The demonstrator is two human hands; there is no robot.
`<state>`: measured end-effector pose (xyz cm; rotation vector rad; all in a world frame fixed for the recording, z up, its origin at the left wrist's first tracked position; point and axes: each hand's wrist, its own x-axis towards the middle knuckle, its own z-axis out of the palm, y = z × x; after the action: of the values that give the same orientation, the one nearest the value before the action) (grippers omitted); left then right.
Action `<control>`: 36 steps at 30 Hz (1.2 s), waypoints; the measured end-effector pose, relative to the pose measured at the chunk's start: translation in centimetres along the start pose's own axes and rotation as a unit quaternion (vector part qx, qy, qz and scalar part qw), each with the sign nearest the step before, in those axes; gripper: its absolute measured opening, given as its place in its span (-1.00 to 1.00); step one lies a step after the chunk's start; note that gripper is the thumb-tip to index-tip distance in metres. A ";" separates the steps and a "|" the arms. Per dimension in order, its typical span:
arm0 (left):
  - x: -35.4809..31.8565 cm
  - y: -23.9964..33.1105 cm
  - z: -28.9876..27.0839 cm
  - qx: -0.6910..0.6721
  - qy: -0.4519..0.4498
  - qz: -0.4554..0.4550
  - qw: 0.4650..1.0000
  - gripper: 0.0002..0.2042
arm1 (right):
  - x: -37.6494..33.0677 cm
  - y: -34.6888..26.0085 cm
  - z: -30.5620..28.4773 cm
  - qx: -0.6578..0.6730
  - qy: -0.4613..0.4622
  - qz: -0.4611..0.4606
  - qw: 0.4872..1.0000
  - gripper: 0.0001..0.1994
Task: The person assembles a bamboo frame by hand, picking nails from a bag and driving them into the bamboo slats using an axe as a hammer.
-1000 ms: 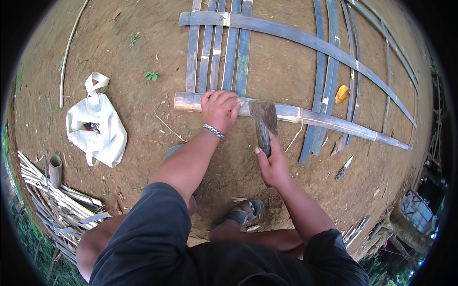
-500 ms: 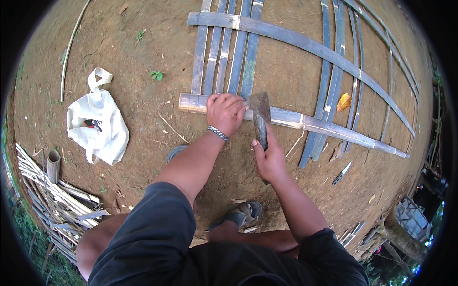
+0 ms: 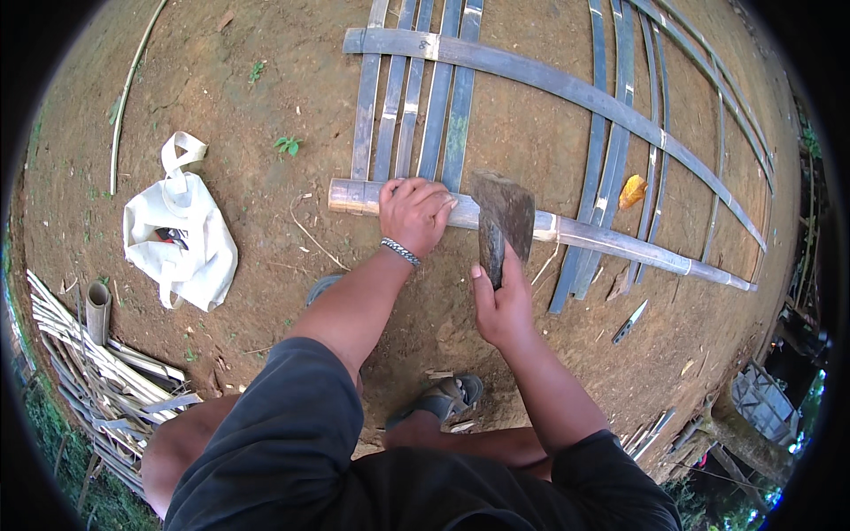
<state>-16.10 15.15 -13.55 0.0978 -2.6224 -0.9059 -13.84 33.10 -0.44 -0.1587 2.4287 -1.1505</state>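
Note:
A thick bamboo pole [image 3: 620,242] lies across the ground in front of me. Over its left part my left hand [image 3: 414,212], with a chain bracelet at the wrist, is closed around the top. To its right, my right hand [image 3: 506,305] grips the handle of a machete [image 3: 509,217] with a broad, dark blade. That blade is raised and overlaps the pole in view; whether it touches cannot be told. Beyond the pole, several dark bamboo strips [image 3: 460,119] run away from me, and a long curved strip [image 3: 549,75] lies across them.
A white bag [image 3: 204,230] lies at left. Below it are a pile of split bamboo [image 3: 97,380] and a short bamboo tube [image 3: 98,310]. A small knife [image 3: 629,322] lies on the ground at right, below the pole. A yellow leaf [image 3: 632,191] rests among the right strips.
The machete has turned in my right hand and its blade has shifted right, now showing its broad face. My left hand stays on the bamboo pole.

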 end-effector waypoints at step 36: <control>9.6 -2.7 -4.7 0.142 -0.434 0.269 0.848 0.11 | -1.1 9.5 2.4 0.049 0.017 0.122 0.991 -0.34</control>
<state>-23.52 8.52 -8.80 -1.1781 -3.2499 -0.3768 -11.03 37.85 -8.57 0.1844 2.3355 -1.1644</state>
